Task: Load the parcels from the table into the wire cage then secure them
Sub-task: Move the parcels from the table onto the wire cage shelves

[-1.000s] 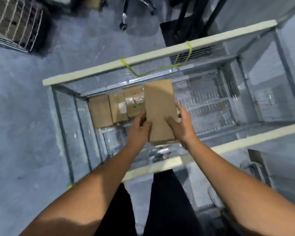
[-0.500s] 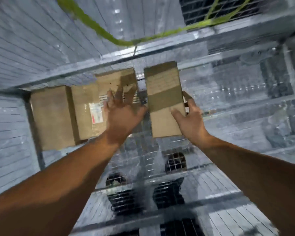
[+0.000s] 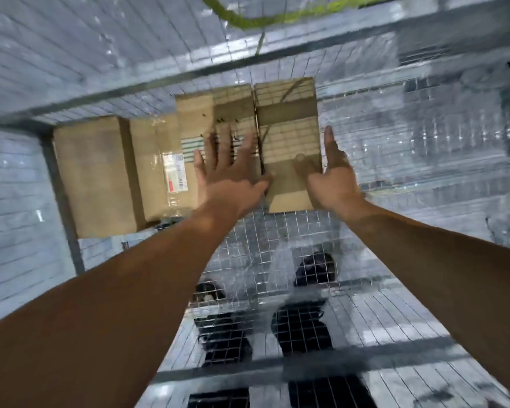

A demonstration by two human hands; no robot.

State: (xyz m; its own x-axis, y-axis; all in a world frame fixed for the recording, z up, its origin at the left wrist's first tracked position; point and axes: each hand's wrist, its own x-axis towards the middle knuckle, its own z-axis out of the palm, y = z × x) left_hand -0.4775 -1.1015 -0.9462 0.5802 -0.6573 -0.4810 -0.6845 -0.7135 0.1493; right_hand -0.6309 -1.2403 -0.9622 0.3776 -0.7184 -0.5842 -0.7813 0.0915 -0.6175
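The view looks down into the wire cage (image 3: 71,69), where four brown cardboard parcels lie side by side in a row on its mesh floor, pushed up toward the far wall. The leftmost parcel (image 3: 95,175) sits in the far left corner, touching the labelled parcel (image 3: 150,148) beside it, which carries a white label (image 3: 175,172) and glossy tape. Next comes the third parcel (image 3: 200,113), and hard against its right side lies the rightmost parcel (image 3: 289,134), with only a thin dark seam between them. The left hand (image 3: 227,178) is spread flat, with its fingers straight and apart over the near part of the third parcel and its thumb reaching toward the seam; motion blur hides whether the palm presses down. The right hand (image 3: 333,181) is at the near right corner of the rightmost parcel, with the thumb lying on the top face and the forefinger stretched straight along the right edge, the fingers uncurled rather than clamped round the box. Both forearms reach in from the near side. A green strap (image 3: 277,19) sags across the top of the far wall. Through the near part of the mesh floor some dark shapes (image 3: 315,269) show, too blurred to identify.
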